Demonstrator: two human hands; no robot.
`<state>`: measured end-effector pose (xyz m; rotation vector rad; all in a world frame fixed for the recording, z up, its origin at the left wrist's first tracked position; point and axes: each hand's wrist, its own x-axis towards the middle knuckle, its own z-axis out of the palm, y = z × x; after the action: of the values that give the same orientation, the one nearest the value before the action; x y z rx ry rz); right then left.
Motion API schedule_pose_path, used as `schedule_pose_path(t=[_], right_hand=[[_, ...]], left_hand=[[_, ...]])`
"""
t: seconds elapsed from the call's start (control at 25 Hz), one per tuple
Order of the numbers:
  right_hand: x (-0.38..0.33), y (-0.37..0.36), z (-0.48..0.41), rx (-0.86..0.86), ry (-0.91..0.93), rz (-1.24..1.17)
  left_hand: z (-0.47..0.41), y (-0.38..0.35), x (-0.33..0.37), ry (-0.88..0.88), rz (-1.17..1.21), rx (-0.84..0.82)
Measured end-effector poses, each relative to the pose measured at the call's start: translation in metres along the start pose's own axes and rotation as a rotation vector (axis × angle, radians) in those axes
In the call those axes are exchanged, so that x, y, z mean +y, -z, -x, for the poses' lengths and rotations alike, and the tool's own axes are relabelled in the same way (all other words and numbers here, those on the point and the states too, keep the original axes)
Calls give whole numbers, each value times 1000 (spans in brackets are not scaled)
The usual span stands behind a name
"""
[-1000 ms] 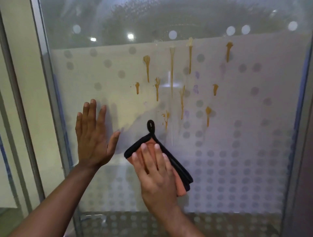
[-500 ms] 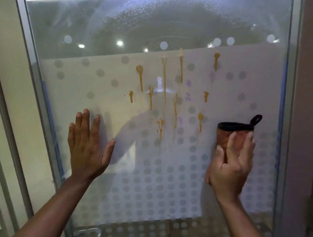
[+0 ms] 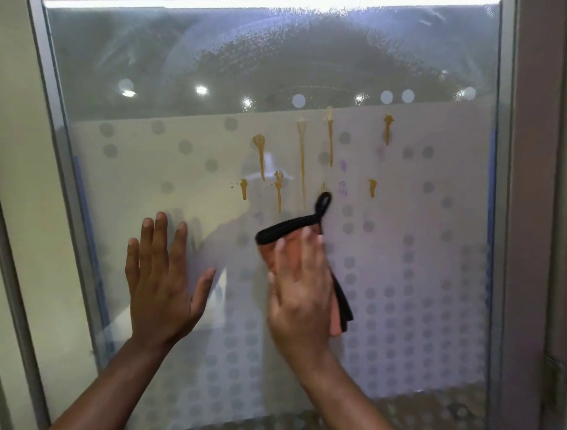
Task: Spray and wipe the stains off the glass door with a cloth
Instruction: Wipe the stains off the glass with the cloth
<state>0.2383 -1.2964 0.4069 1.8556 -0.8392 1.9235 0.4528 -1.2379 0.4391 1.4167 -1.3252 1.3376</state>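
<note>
Left hand (image 3: pixel 159 288) flat on glass (image 3: pixel 429 245) — right hand (image 3: pixel 299 294) apparently presses cloth (image 3: pixel 285 227).

A cream wall (image 3: pixel 21 153) fills the view at nine o'clock, crossed low down by a slanting grey strip (image 3: pixel 13 294). At three o'clock stands a brownish-grey upright (image 3: pixel 535 184). A bright band of light (image 3: pixel 245 3) runs along twelve o'clock, and small round lamp glints (image 3: pixel 201 90) sit near eleven.
</note>
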Motion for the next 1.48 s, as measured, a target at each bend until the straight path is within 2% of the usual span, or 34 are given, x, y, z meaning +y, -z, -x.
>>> schedule_pose_path(t=[0.16, 0.24, 0.32, 0.52, 0.68, 0.8, 0.88, 1.08, 1.28, 1.4, 1.48], right_hand=[[-6, -3, 16, -135, 340, 112], [10, 5, 12, -165, 423, 169], [31, 16, 3, -117, 415, 223], [79, 47, -33, 92, -9, 268], [115, 71, -76, 279, -349, 181], [137, 80, -106, 380, -491, 88], [131, 73, -112, 382, -500, 79], [68, 37, -94, 286, -259, 99], [3, 7, -47, 60, 21, 166], [2, 2, -24, -42, 256, 238], [15, 10, -29, -31, 294, 248]], left_hand=[[-12, 11, -4, 16, 62, 2], [-29, 18, -9, 13, 76, 19], [-45, 23, -14, 0, 65, 46], [-61, 21, -29, -44, -7, 53], [-62, 12, -35, -44, -36, 36], [-62, 9, -34, -54, -24, 57], [-61, 9, -34, -47, -15, 60], [-60, 7, -34, -54, -7, 58], [-61, 8, -35, -64, 9, 60], [-61, 8, -35, -67, 17, 58], [-60, 10, -35, -71, 13, 64]])
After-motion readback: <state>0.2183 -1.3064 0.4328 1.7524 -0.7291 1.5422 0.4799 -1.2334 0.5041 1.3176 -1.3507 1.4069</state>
